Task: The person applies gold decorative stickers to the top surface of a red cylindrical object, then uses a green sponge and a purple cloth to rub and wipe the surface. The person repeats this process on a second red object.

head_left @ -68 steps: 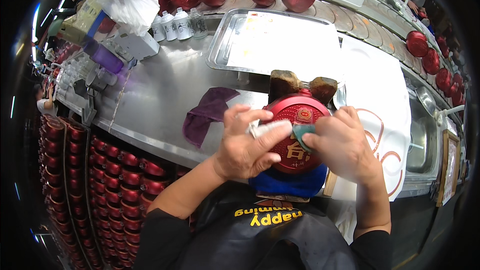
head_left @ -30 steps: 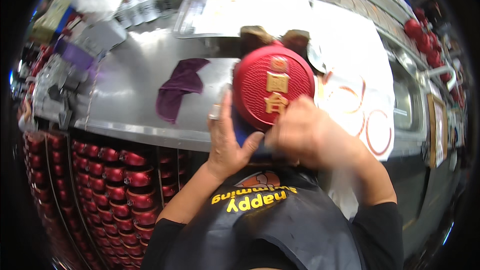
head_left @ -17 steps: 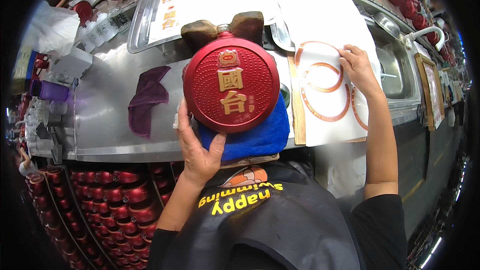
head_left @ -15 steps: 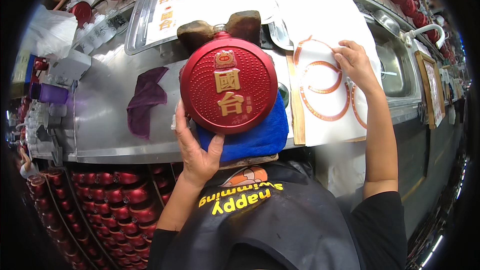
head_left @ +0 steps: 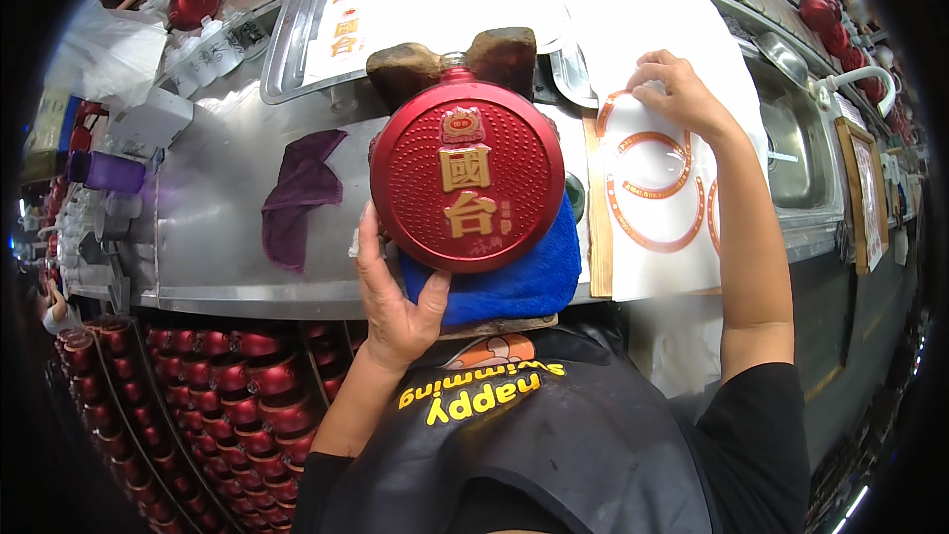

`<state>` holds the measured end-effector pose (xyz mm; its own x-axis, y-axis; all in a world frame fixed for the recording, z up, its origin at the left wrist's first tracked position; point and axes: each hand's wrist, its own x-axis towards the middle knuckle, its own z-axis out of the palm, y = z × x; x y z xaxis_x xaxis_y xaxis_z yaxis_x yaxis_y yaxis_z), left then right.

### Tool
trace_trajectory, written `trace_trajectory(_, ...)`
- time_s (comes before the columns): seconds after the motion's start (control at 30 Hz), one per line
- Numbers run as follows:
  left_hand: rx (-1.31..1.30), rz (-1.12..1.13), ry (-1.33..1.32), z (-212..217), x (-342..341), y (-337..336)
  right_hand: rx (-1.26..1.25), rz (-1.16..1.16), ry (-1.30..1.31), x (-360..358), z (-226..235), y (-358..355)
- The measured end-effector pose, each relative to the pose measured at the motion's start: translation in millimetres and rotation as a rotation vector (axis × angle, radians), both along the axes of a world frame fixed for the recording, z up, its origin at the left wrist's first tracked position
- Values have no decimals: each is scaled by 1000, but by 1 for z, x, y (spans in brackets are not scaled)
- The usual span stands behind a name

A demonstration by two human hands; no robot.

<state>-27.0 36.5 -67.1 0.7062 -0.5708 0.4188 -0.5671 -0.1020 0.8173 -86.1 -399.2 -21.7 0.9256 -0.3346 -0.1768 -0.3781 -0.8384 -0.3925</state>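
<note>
A round, flat red bottle (head_left: 465, 203) with a dimpled face and raised gold characters rests tilted on a dark, worn support (head_left: 502, 64), its neck pointing away from me. Its lower left rim sits in my left hand (head_left: 395, 302), fingers along the side and thumb at the bottom edge. A folded blue cloth (head_left: 524, 282) lies under the near end. To the right, my right hand (head_left: 682, 94) is over a white sheet (head_left: 657, 30) carrying orange ring-shaped decals (head_left: 660, 237). Its fingertips are pinched together at the top of one decal; what lies between them is partly hidden.
A purple cloth (head_left: 301, 193) lies on the steel counter (head_left: 213, 237) at left. Behind stands a clear tray (head_left: 287, 59) with a gold-printed decal sheet (head_left: 435, 0). A sink (head_left: 796, 153) with a white tap is at right. Many red bottles (head_left: 232, 386) are stacked below the counter.
My right hand has shifted left along the top of the orange decal, and its fingers have drawn together. My left hand stays on the bottle. The whole view has shifted slightly.
</note>
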Motion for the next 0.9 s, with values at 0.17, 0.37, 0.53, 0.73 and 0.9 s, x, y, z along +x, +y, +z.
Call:
trace_trajectory(0.17,22,17,-21,2,0,0,-122,-97,-65,-4,-8,-7)
trace_trajectory(0.37,-15,-14,39,1,-2,-1,-111,-32,-14,-19,-4,0)
trace_trajectory(0.53,-25,-39,67,2,-3,-1,-1,-42,-157,-27,1,10)
trace_trajectory(0.73,-25,-27,62,2,-3,0,45,-14,-140,-24,0,5)
trace_trajectory(0.9,0,-32,53,2,-1,2,239,-44,-226,-26,1,-10)
